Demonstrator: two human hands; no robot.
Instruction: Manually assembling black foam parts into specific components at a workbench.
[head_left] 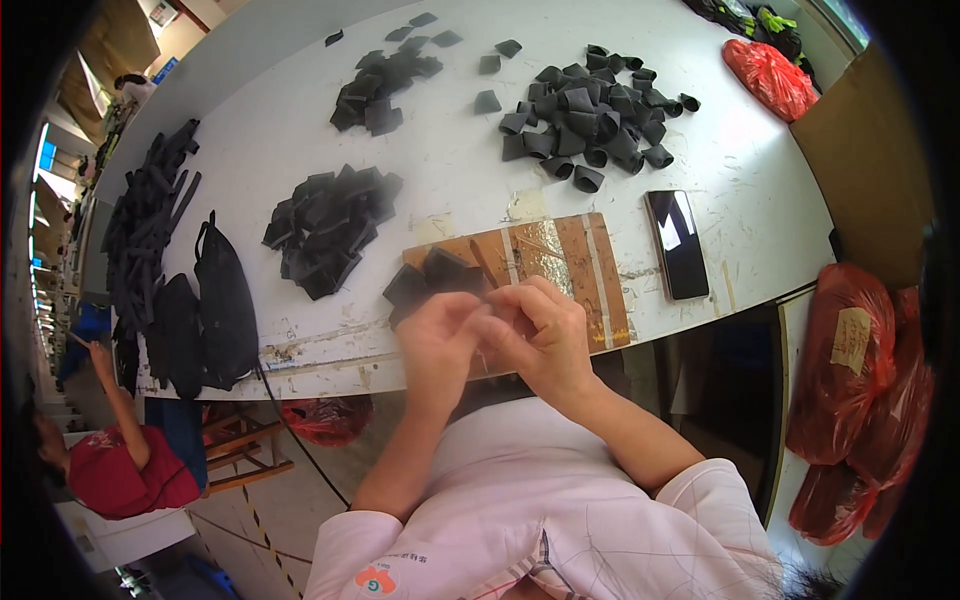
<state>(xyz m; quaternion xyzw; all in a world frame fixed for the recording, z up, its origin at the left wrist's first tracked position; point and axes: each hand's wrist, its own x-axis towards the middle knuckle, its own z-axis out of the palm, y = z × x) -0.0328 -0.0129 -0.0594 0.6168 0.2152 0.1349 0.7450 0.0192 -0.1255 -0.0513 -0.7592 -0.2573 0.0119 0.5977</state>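
Observation:
My left hand (438, 345) and my right hand (545, 335) meet over the near edge of a wooden board (570, 262) on the white table (300, 130). Both pinch a small dark piece between the fingertips; the piece is mostly hidden and blurred. Flat black cut pieces (425, 280) lie on the board just beyond my left hand. A thin stick-like tool (484, 265) rests on the board near them.
Heaps of black pieces sit left (330, 225), far centre (385, 88) and far right as rolled tubes (590, 115). A phone (677, 243), black bag (222, 300), long black strips (145, 215), red plastic bags (860, 360), a cardboard box (865, 165). Another person (110, 450) at lower left.

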